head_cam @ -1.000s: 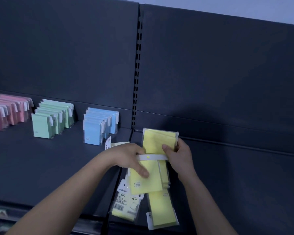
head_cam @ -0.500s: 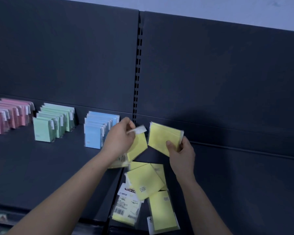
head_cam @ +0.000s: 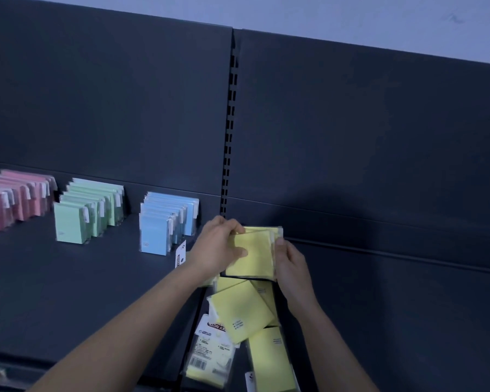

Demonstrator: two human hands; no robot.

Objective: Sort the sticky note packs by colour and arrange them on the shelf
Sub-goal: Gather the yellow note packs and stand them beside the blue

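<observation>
Both hands hold yellow sticky note packs [head_cam: 252, 254] together, upright, just above the dark shelf [head_cam: 68, 292] near the joint of the two bays. My left hand [head_cam: 219, 247] grips their left edge and my right hand [head_cam: 290, 264] their right edge. Several more yellow packs [head_cam: 239, 312] lie loose and overlapping on the shelf below my hands, one face-down with a barcode [head_cam: 210, 357]. Left of them stand three sorted rows: pink packs [head_cam: 14, 200], green packs [head_cam: 85, 212] and blue packs [head_cam: 164, 222].
A slotted upright [head_cam: 229, 131] divides the dark back panels. The right bay's shelf [head_cam: 393, 306] stretches to the right. One pack with a white label [head_cam: 180, 254] lies just left of my left wrist, partly hidden.
Half a second ago each hand held a separate yellow pack apart. Now the hands have come together and the packs are pressed into one stack between them.
</observation>
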